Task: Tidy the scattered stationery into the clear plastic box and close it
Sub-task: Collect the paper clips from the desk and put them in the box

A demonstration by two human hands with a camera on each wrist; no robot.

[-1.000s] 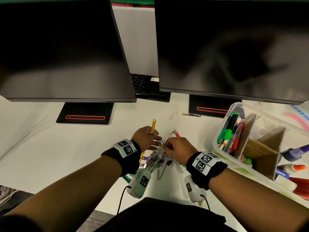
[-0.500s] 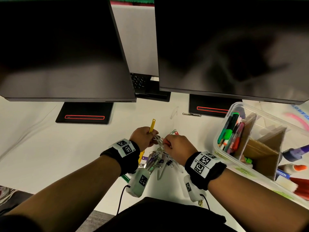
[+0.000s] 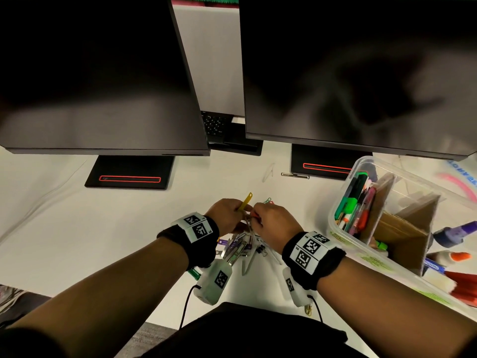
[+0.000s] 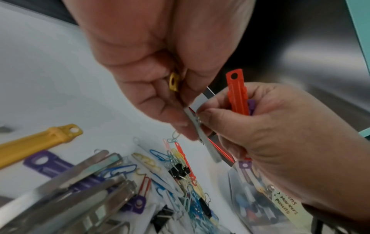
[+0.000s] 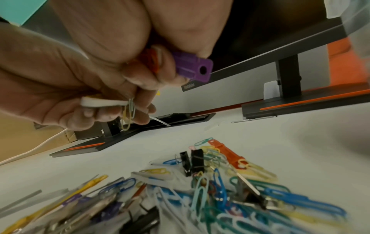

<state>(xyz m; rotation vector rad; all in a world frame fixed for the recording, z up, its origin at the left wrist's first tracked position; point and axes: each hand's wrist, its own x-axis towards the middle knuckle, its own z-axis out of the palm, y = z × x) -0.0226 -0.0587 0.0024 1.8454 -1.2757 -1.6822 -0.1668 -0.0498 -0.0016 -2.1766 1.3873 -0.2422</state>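
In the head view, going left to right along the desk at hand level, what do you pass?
Left hand holding a yellow strip → right hand → clear plastic box with pens → glue bottles beyond it.

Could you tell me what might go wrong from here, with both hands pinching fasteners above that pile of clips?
1. The right hand grips an orange strip and a purple one while pinching the metal strip with the left hand; one may slip.
2. The paper clips dangling there could drop.
3. The clear plastic box sits aside, so carried pieces may scatter.
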